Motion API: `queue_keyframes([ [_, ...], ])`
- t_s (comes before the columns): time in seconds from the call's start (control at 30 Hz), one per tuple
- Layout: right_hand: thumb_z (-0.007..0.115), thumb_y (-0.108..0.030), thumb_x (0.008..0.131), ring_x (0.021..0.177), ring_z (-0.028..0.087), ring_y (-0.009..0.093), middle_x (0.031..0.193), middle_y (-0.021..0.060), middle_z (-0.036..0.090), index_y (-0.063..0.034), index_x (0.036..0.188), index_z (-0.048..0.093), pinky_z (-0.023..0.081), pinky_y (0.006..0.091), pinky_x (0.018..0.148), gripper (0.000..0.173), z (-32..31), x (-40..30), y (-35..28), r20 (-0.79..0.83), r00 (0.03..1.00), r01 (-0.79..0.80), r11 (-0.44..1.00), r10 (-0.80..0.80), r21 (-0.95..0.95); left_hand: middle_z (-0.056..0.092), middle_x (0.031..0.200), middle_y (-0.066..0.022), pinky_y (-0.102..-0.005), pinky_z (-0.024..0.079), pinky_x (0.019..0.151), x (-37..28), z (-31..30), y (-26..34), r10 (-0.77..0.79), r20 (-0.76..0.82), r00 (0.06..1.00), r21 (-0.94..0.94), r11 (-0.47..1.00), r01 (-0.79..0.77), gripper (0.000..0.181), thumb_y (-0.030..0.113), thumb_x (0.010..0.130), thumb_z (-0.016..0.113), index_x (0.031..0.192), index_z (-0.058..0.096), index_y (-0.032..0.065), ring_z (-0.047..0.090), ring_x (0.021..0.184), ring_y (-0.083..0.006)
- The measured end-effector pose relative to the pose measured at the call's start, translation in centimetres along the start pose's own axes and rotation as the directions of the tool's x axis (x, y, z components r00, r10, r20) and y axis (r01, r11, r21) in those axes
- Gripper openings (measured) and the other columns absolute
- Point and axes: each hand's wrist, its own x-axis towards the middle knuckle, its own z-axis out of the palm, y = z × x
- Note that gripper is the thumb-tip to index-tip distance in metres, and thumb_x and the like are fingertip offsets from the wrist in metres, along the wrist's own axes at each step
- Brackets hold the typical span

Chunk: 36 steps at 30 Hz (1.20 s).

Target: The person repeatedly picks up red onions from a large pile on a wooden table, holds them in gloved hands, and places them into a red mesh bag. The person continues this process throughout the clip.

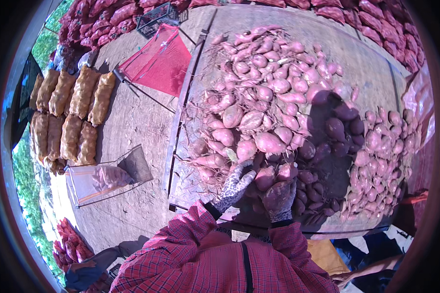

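Both my hands wear spotted gloves at the near edge of a metal-topped table (220, 216). My left hand (235, 186) has its fingers apart and holds nothing, close beside a reddish sweet potato (264, 178). A dark, soil-marked sweet potato (275, 195) sits in my right hand (283, 213), its fingers curled along the side; another sweet potato (288, 171) lies against its fingertips. Beyond my hands spreads a large heap of sweet potatoes (267, 141) with roots attached. My shadow darkens the part ahead of my right hand.
A second heap of smaller sweet potatoes (379, 164) lies at the right. Left of the table, a red mesh bag (161, 58) and a pale one (99, 181) hang on frames. Filled tan sacks (77, 110) and red sacks (110, 22) are stacked behind. A person's arm (374, 269) shows lower right.
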Motion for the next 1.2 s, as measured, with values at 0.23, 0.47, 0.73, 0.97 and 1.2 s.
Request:
queue_keyframes([
  [0.23, 0.054, -0.058, 0.083, 0.105, 0.054, 0.034, 0.121, 0.011, 0.055, -0.0167, 0.13, 0.046, 0.047, 0.0524, 0.087, 0.064, 6.5, 16.1, 14.9, -0.103, 0.993, -0.107, 0.812, 0.058, -0.574, 0.058, 0.114, -0.0098, -0.0312, 0.042, 0.095, -6.9, -13.5, -2.7, -0.196, -0.211, 0.958, -0.175, 0.971, 0.16, 0.041, 0.018, 0.093, 0.053, 0.128, 0.046, -0.0018, 0.054, 0.106, -0.0171],
  [0.47, 0.052, -0.062, 0.082, 0.125, 0.041, 0.034, 0.134, 0.0058, 0.045, -0.0228, 0.129, 0.046, 0.034, 0.0634, 0.097, 0.062, 18.1, 35.9, 32.8, 0.228, 0.959, 0.019, 0.764, 0.169, -0.645, 0.062, 0.11, -0.0111, -0.0326, 0.049, 0.086, -10.5, -18.4, -5.7, -0.329, -0.292, 0.898, -0.462, 0.871, 0.169, 0.038, 0.019, 0.093, 0.05, 0.125, 0.049, -0.0018, 0.06, 0.101, -0.0192],
  [0.73, 0.042, -0.035, 0.095, 0.129, 0.037, 0.035, 0.143, 0.0161, 0.033, -0.0097, 0.143, 0.027, 0.033, 0.0499, 0.104, 0.056, 6.9, 35.4, 31.4, 0.038, 0.884, -0.199, 0.448, 0.466, -0.872, 0.061, 0.108, -0.0033, -0.0264, 0.045, 0.088, -12.6, -19.2, -9.9, -0.455, -0.312, 0.834, -0.51, 0.821, 0.257, 0.032, 0.015, 0.092, 0.056, 0.12, 0.055, 0.0016, 0.056, 0.097, -0.011],
  [0.97, 0.05, -0.024, 0.093, 0.122, 0.047, 0.027, 0.134, 0.0153, 0.046, -0.0031, 0.137, 0.035, 0.039, 0.0403, 0.102, 0.051, -0.4, 15.5, 11.2, -0.049, 0.895, -0.257, 0.425, 0.443, -0.868, 0.062, 0.101, -0.0049, -0.027, 0.045, 0.084, -7.4, -15.7, -9.1, -0.207, -0.192, 0.959, -0.271, 0.951, 0.151, 0.025, 0.012, 0.091, 0.055, 0.112, 0.059, -0.0002, 0.056, 0.093, -0.0131],
  [1.2, 0.042, -0.024, 0.098, 0.109, 0.054, 0.021, 0.123, 0.0104, 0.052, -0.0046, 0.135, 0.038, 0.045, 0.0341, 0.094, 0.042, -0.6, -2.9, -2.1, -0.062, 0.995, -0.007, 0.555, -0.08, -0.832, 0.063, 0.106, -0.0096, -0.028, 0.045, 0.083, 2.2, -3.7, 2.8, 0.042, 0.089, 0.995, 0.374, 0.924, -0.072, 0.026, 0.012, 0.093, 0.052, 0.112, 0.059, -0.003, 0.057, 0.095, -0.0152],
])
